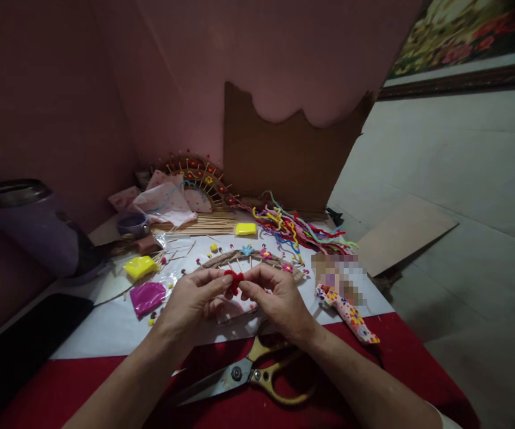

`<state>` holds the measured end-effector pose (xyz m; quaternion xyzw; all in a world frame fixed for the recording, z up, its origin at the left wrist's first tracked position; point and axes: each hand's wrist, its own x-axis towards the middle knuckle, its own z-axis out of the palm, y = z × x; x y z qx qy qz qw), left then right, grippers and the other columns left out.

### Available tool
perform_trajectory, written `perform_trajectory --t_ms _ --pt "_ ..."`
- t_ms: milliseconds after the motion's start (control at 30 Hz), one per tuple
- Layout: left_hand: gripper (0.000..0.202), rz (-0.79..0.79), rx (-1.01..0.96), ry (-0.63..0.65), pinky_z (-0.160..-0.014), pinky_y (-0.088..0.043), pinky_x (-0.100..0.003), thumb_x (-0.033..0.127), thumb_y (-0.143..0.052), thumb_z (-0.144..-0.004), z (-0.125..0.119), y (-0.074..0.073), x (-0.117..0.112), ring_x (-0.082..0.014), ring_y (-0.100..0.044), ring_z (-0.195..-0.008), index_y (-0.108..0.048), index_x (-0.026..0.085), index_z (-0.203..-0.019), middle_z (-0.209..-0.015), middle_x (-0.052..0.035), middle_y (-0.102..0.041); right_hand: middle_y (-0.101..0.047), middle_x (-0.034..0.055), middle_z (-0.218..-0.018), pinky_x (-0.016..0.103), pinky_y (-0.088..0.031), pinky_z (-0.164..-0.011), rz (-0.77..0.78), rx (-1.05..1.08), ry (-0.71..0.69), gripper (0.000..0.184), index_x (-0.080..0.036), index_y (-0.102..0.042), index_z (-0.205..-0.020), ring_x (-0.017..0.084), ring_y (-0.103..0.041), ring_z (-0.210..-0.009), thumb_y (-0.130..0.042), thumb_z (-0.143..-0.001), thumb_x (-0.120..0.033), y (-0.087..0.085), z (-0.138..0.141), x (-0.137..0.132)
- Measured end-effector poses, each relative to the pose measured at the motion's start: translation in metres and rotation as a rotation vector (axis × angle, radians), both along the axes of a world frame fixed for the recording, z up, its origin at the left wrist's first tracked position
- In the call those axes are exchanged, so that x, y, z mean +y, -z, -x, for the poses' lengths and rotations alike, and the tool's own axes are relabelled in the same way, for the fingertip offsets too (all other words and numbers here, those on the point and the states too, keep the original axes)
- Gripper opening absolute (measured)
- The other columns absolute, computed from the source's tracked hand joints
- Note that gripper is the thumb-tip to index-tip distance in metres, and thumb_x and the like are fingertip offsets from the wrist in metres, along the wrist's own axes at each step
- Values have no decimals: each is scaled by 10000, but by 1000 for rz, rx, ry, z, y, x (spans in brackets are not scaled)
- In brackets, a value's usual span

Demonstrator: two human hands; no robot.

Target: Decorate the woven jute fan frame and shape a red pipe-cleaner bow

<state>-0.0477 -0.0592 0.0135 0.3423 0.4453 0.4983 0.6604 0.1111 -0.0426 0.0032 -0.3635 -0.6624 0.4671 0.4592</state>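
Between the fingertips of both hands is a red pipe cleaner [234,282], bent into a small looped, fuzzy shape. My left hand [197,295] pinches it from one side and my right hand [274,295] from the other. Just behind them on the white paper lies a curved brown arch [225,258] with sticks poking out, bearing small beads and pink and blue flowers. My fingers hide part of this arch. Below my wrists, large scissors [248,374] with yellow handles lie on the red cloth, blades partly apart.
Colourful pipe cleaners [293,229] pile at the back right, before a cut cardboard sheet [284,155]. Yellow clay [140,267] and magenta clay [147,298] packets lie left. A purple tumbler [29,232], black phone-like slab [34,339], thin sticks [194,224] and finished arch [199,170] surround the paper.
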Motion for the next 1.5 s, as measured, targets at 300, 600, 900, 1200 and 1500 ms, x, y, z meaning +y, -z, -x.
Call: perform_trajectory --t_ms 300,600,900,1200,1500 --pt "231 -39 116 -76 -406 -395 -181 288 -754 -605 0 -1 1 -85 -528 -408 -613 110 -646 -539 -17 -618 -546 -25 -625 226 -404 -601 15 -46 -45 99 -163 -639 -802 98 -507 -595 -550 -826 -197 -1 -3 3" --pt "206 -76 122 -101 -414 -367 -172 284 -743 -624 -2 2 -1 -73 -504 -415 -609 129 -644 -513 14 -600 -562 -21 -624 228 -411 -603 45 -62 -116 89 -160 -607 -762 95 -519 -589 -544 -820 -184 2 -3 1" --pt "248 -56 90 -92 -404 -386 -189 301 -794 -567 -4 -6 -5 -89 -520 -401 -638 136 -666 -512 15 -613 -535 -21 -631 214 -375 -526 119 50 -56 232 -156 -564 -713 83 -469 -556 -629 -772 -370 -3 4 -3" --pt "257 -39 -19 0 -498 -435 -197 283 -806 -582 2 0 -4 -102 -579 -500 -715 143 -777 -625 -33 -687 -514 -44 -564 211 -329 -514 307 137 -213 309 -146 -549 -679 67 -435 -499 -690 -707 -419 -6 -2 1" --pt "267 -80 56 9 -442 -397 -196 334 -809 -566 3 3 0 -100 -534 -445 -672 120 -647 -538 -20 -639 -526 -41 -578 211 -330 -518 302 140 -211 284 -144 -569 -689 68 -441 -506 -695 -707 -398 -5 -3 1"
